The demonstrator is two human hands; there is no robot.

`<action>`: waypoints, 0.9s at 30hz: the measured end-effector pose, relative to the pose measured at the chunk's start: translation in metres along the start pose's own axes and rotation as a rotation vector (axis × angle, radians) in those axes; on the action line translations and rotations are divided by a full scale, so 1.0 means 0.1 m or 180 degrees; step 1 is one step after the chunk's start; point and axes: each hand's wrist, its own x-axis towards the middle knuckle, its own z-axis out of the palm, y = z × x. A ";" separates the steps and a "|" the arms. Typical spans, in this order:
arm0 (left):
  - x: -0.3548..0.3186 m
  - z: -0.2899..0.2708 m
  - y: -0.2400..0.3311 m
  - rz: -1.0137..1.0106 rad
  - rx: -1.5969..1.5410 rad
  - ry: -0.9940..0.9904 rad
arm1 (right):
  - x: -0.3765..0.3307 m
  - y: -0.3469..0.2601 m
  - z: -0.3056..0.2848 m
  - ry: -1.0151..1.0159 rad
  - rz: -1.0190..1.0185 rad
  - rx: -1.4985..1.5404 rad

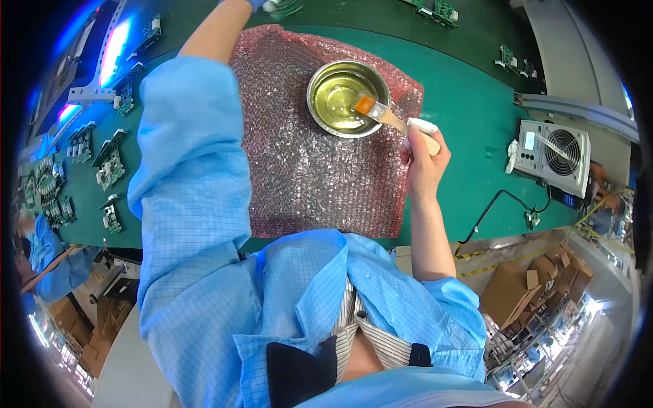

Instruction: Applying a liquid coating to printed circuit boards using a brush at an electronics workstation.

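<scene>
My right hand (426,160), with white covers on some fingertips, grips the wooden handle of a flat brush (393,121). The brush's orange bristles hang over the right side of a round metal bowl (314,121) holding clear yellowish liquid; whether they touch the liquid I cannot tell. Under the bowl lies a sheet of reddish bubble wrap (299,177). My left arm stretches far forward, and only a bit of my left hand (256,3) in a blue glove shows at the top edge. Beside it is a blurred green-and-white item (283,8); the left fingers are cut off from view.
Several green circuit boards (110,166) lie at the left of the green table (462,190), with more boards (443,13) at the far right. A white fan unit (552,155) stands at the right, near a black cable (500,197). Cardboard boxes (507,296) sit below.
</scene>
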 end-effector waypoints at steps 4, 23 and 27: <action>-0.32 0.16 -0.36 -0.1671 -0.1234 0.0890 | 0.06 0.02 0.07 -0.0161 0.0050 0.0067; -2.29 -0.73 0.11 -0.2616 -0.7604 -0.0295 | -0.12 -0.27 -0.31 0.0047 -0.0222 -0.0029; -2.26 -0.99 0.44 -0.2160 -0.7131 -0.0510 | -0.21 -0.36 -0.36 0.0066 -0.0352 0.0004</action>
